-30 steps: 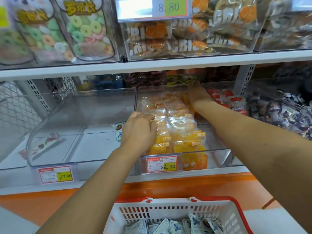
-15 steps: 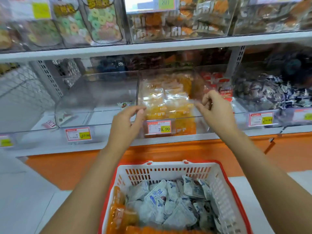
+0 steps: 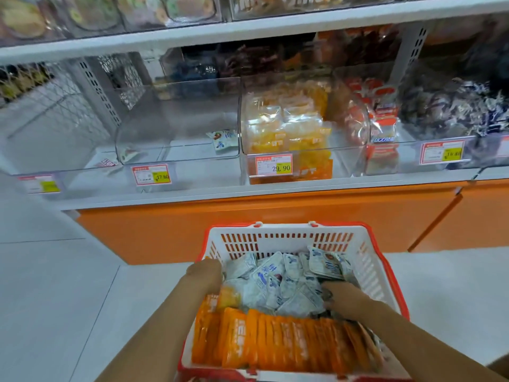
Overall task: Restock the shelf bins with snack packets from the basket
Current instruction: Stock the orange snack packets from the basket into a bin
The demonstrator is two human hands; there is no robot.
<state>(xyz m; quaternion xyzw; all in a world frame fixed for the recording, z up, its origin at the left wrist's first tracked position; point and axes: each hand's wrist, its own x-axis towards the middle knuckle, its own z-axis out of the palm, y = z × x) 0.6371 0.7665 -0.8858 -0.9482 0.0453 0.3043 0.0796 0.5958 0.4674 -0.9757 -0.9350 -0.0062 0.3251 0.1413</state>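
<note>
White shelf (image 3: 303,188) carrying clear plastic bins (image 3: 179,111). Both hands have dropped from bin level into the red-rimmed white plastic basket (image 3: 370,261). The left hand (image 3: 205,274) and right hand (image 3: 343,299) dig among white snack packets (image 3: 275,282); fingers buried, grip indeterminable.

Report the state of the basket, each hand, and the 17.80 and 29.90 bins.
basket: loaded with white-blue packets and orange packets.
left hand: inside basket by its left wall, fingers hidden.
right hand: dug into white-blue packets, grip hidden.
17.80 bin: nearly empty.
29.90 bin: stocked with yellow-orange packets.
</note>
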